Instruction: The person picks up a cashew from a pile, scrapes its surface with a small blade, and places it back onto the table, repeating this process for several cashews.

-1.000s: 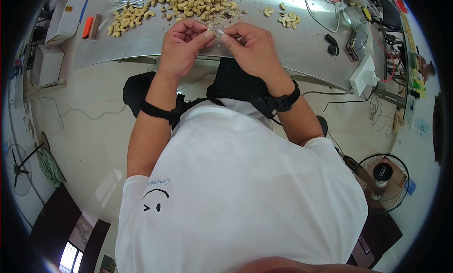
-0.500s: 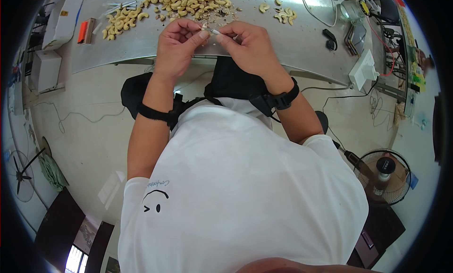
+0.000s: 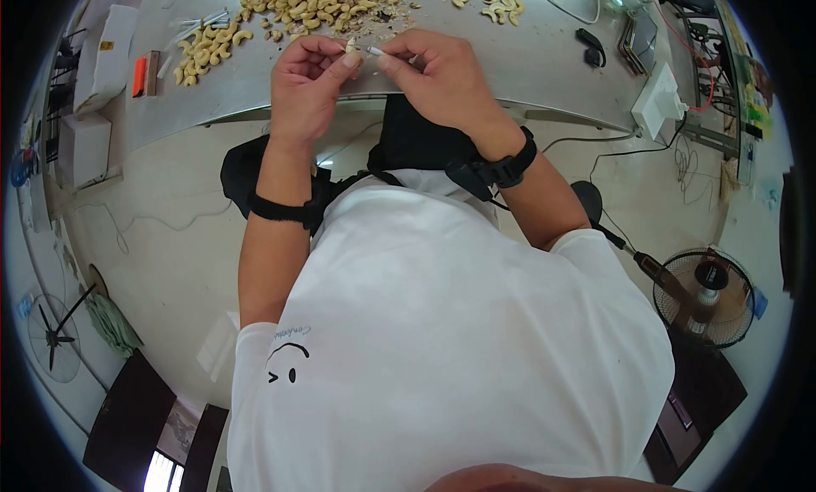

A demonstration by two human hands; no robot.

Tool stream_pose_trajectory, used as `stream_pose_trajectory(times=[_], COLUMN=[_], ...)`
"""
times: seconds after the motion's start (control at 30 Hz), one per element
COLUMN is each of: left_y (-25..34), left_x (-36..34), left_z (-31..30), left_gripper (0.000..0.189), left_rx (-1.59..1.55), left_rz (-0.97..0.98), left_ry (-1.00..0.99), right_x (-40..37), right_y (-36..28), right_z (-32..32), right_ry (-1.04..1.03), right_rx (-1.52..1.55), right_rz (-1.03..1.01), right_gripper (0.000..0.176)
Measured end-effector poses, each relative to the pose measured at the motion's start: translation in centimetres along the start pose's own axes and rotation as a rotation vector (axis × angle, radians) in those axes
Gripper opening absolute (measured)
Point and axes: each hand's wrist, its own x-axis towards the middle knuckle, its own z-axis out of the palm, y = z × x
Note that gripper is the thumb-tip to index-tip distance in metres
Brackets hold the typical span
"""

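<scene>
My left hand (image 3: 306, 84) pinches a single pale cashew nut (image 3: 350, 45) between thumb and fingers, just above the near edge of the metal table (image 3: 544, 75). My right hand (image 3: 433, 71) grips a small thin metal tool (image 3: 372, 51) whose tip touches the nut. Both hands meet in front of a large pile of cashews (image 3: 319, 3). Each wrist wears a black strap.
A smaller heap of cashews (image 3: 204, 45) lies to the left and a few nuts (image 3: 497, 7) to the right. An orange-and-brown box (image 3: 141, 73), a white box (image 3: 106, 45), cables, a black object (image 3: 588, 50) and a white power adapter (image 3: 659, 101) also sit around.
Both hands have kept the nut and tool together and drifted slightly up and left in the view as the head shifted. The grip looks the same.
</scene>
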Motion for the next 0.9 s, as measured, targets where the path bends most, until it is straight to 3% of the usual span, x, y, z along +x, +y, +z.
stream_pose_trajectory(times=[0.4,0.53,0.9], left_y=[0.6,1.0,1.1], left_x=[0.2,0.2,0.3], left_z=[0.4,0.7,0.3], left_gripper=[0.027,0.025,0.024], left_rx=[-0.087,-0.06,-0.067], left_rz=[-0.079,-0.095,-0.141], left_ry=[-0.011,-0.006,-0.043], right_x=[0.5,0.6,1.0], right_y=[0.5,0.5,-0.5], right_z=[0.6,0.5,-0.1], right_ry=[0.029,-0.016,-0.034], right_rx=[-0.083,-0.064,-0.147], right_rz=[-0.032,0.03,-0.039], right_gripper=[0.018,0.019,0.017])
